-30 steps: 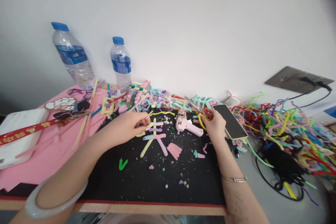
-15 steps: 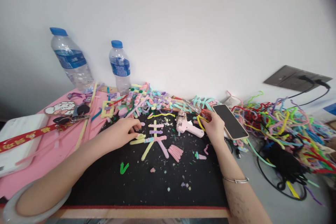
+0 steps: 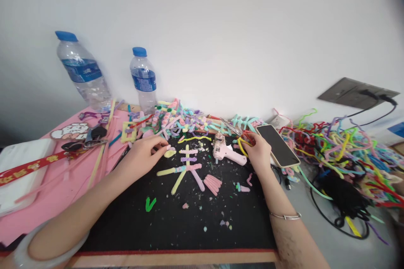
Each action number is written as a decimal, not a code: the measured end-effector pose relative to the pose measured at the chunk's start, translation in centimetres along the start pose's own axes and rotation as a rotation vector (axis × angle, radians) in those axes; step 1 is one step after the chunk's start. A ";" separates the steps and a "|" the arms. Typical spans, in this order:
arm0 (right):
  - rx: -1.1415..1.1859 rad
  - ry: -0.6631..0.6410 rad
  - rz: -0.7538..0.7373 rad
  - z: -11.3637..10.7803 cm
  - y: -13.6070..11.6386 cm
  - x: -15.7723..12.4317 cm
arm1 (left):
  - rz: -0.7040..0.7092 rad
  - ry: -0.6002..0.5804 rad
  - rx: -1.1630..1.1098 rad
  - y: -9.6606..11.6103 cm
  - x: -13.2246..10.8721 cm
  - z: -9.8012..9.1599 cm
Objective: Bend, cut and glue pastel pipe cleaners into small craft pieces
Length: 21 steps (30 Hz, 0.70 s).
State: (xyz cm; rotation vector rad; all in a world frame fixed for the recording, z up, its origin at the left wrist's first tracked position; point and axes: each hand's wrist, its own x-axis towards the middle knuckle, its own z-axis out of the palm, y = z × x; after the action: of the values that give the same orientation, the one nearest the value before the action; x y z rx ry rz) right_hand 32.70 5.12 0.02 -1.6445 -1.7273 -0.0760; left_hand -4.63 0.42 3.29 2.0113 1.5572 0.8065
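My left hand [image 3: 154, 151] has its fingers bent together around a small pink-and-yellow fuzzy piece [image 3: 169, 151] over the black mat [image 3: 126, 222]. Right of it lies a figure of fuzzy stems [image 3: 188, 159], with crossbars and splayed strips. My right hand [image 3: 257, 149] grips the yellow-and-red handles of a tool [image 3: 243, 144] beside the phone. A pink glue gun [image 3: 229, 153] rests between my hands. On the mat also lie a pink fan-shaped piece [image 3: 212, 184] and a green V-shaped piece [image 3: 150, 204].
Two water bottles [image 3: 82, 71] [image 3: 144, 77] stand at the wall, left. A pile of fuzzy pieces [image 3: 183, 119] lies behind the mat. At the right are a phone [image 3: 279, 146], tangled colourful stems [image 3: 344, 143] and a black cord bundle [image 3: 345, 195]. Pink sheets [image 3: 72, 164] lie left.
My left hand has moved slightly, and the small yellow piece at its fingertips now lies up and away from the figure's left strip. My right hand keeps its grip.
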 end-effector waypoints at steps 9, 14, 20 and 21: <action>0.044 -0.096 -0.063 0.0 -0.5 0.5 | -0.075 0.239 0.038 0.1 0.1 -3.0; 0.080 -0.120 -0.106 0.3 -0.2 0.7 | -0.074 0.232 0.008 0.2 0.0 -3.2; 0.123 -0.121 -0.139 -0.3 -0.8 0.7 | 0.040 -0.022 0.041 0.8 -0.1 -2.7; 0.139 -0.110 -0.152 -0.6 -1.1 0.6 | 0.088 -0.097 0.046 0.9 -0.1 -2.7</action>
State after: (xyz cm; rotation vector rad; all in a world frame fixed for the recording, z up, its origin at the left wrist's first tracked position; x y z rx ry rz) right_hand 32.09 5.08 1.24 -1.4387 -1.8955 0.0630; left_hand -5.90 0.10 5.82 2.1316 1.4544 0.7002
